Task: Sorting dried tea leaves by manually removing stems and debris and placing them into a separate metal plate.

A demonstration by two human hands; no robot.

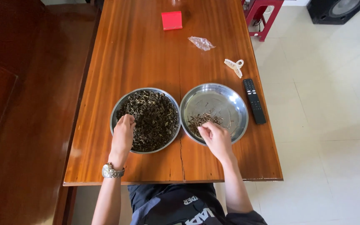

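Two round steel trays sit side by side on a wooden table (146, 50). The left tray (117, 109) is heaped with dark dried leaves (153, 118). The right tray (230, 96) holds only a small scatter of thin pale stems (201, 119) near its front left. My left hand (123, 137), with a wristwatch (112, 171) on the wrist, rests in the leaves at the left tray's near-left side, fingers curled. My right hand (215, 137) lies over the right tray's near rim, fingertips pinched together beside the stems; whether it grips any is hidden.
A black remote control (254, 101) lies right of the trays. Farther back are a cream hair claw clip (234, 66), a crumpled clear plastic wrapper (201, 42) and a red box (171, 20). A red stool (264, 12) and a black speaker (336, 9) stand on the tiled floor.
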